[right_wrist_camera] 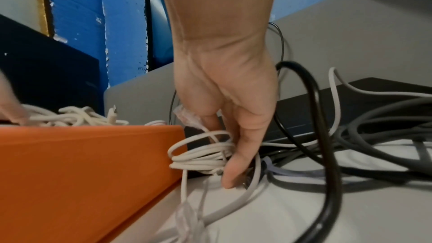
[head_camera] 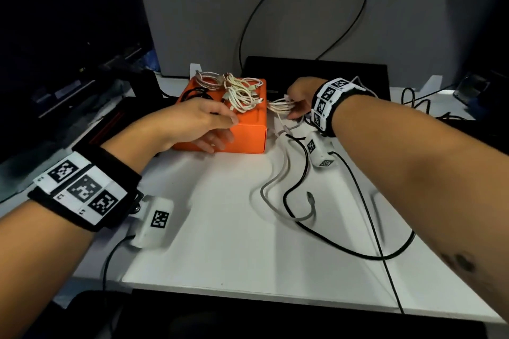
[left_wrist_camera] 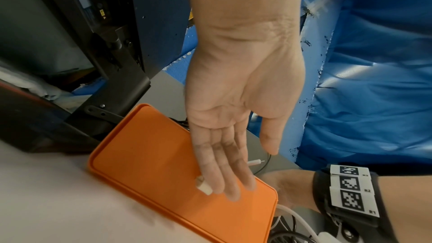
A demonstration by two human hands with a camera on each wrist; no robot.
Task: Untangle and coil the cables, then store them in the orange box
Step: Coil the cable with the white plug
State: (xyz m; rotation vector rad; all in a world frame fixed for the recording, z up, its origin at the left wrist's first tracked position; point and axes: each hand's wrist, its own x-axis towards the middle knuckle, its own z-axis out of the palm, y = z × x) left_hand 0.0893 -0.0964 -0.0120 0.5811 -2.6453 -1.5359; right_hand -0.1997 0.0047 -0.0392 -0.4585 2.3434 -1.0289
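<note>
At the lower left of the head view the left forearm, banded with a marker strap (head_camera: 82, 193), reaches up toward the middle of the frame. The left hand (head_camera: 198, 124) sits at the near left part of the orange box (head_camera: 248, 137), fingers relaxed and nearly straight, thumb toward the box top and fingertips down its front wall; in the left wrist view the palm is spread flat over the orange surface, gripping nothing, with a small pale plug (left_wrist_camera: 203, 185) showing beside the fingertips.

The orange box stands at the centre of the white counter (head_camera: 220, 242). On its top, just above and right of the left hand, lies a heap of white cables (head_camera: 242, 93), with a braided coil (head_camera: 208, 81) at the back left and a black cable (head_camera: 195, 93) at the left edge.

Just right of the box, in the centre right of the frame, the right hand (head_camera: 300, 102) curls its fingers round a coiled white cable (head_camera: 281, 106), held close beside the box's right wall and above the counter. The right wrist view shows several loops bunched against the thumb, the loose tail (right_wrist_camera: 194, 200) dropping to the counter.

Below that hand a grey cable (head_camera: 278, 195) and another black lead (head_camera: 303, 223) trail loosely over the counter toward the lower right. Behind the right hand lies a flat black device (head_camera: 316, 69).
</note>
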